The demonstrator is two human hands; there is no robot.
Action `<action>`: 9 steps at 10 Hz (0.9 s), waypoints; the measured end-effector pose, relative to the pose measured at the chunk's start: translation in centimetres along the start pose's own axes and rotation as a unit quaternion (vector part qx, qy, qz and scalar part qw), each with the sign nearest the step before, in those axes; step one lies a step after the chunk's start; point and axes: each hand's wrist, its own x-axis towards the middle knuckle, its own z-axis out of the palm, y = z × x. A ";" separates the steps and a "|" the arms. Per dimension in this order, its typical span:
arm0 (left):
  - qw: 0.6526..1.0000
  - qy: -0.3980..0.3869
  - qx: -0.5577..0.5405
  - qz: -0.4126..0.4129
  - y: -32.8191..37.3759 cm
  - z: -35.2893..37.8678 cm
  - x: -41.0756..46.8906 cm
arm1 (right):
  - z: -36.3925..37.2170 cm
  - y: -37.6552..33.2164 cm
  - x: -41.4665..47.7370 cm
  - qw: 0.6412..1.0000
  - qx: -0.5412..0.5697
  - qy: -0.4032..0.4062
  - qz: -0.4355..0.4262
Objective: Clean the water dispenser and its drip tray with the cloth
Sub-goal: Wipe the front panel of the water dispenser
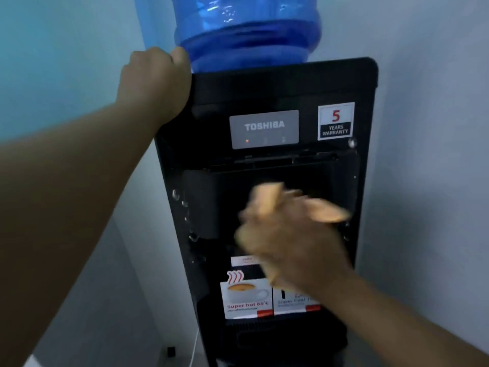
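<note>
At eleven o'clock on the water dispenser (264, 86), our left hand (156, 80) grips the top corner, fingers curled over the edge right beside the base of the blue bottle (248, 35). Our right hand (291, 242) is in the dark recess at the middle of the front panel, closed around the bunched cloth (267, 197), whose tan ends stick out at twelve and two o'clock of the fist. Motion blur hides how each finger lies. What looks like the drip tray (264, 335), a ridged black ledge, sits at six o'clock, below the hand and apart from the cloth, so we judge it not yet wiped. The main risk sits inside that recess: the taps are hidden from us, an orange lamp (247, 140) glows on the grey panel, and the sticker (246, 298) at seven o'clock of the hand promises very hot water. A hard swipe against a lever could release it onto our fingers. A forceful scrub could also rock the tall cabinet and the heavy bottle if the bracing hand slips. Droplets (176, 194) cling to the frame at nine o'clock, and a white cord (195, 348) hangs low at seven o'clock, so water pushed off the edge could run towards it. Rubbing across the stickers may lift their corners.
</note>
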 end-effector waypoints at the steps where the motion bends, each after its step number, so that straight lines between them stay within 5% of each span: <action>1: 1.000 0.003 -0.016 -0.014 -0.2 0.4 0.2 | -1.5 2.9 1.9 0.970 0.014 0.105 0.217; 2: 0.999 0.007 0.014 -0.052 0.4 0.7 0.3 | 0.9 -3.7 5.6 0.994 -0.036 0.075 0.073; 3: 0.998 0.000 0.013 -0.067 0.4 0.7 0.3 | 1.6 -2.8 3.0 0.998 0.058 0.022 -0.009; 4: 0.997 0.017 0.028 -0.074 0.3 0.8 0.6 | -0.7 1.0 1.3 0.971 0.089 0.122 0.186; 5: 0.995 0.026 0.034 -0.087 0.1 1.0 0.7 | 0.2 -2.1 5.6 0.958 0.104 0.171 0.204; 6: 0.995 0.027 0.035 -0.088 0.0 0.9 0.8 | 1.8 -6.0 7.7 0.992 0.069 0.105 -0.002; 7: 0.995 0.041 0.035 -0.080 -0.1 0.4 0.3 | 0.1 -2.8 4.6 0.996 0.033 0.080 -0.009; 8: 0.996 0.053 0.045 -0.058 0.0 0.3 -0.2 | -2.5 1.4 2.1 0.984 0.029 0.098 0.143; 9: 0.996 0.054 0.044 -0.059 -0.1 0.2 -0.2 | -2.1 -0.3 5.3 0.970 0.042 0.160 0.180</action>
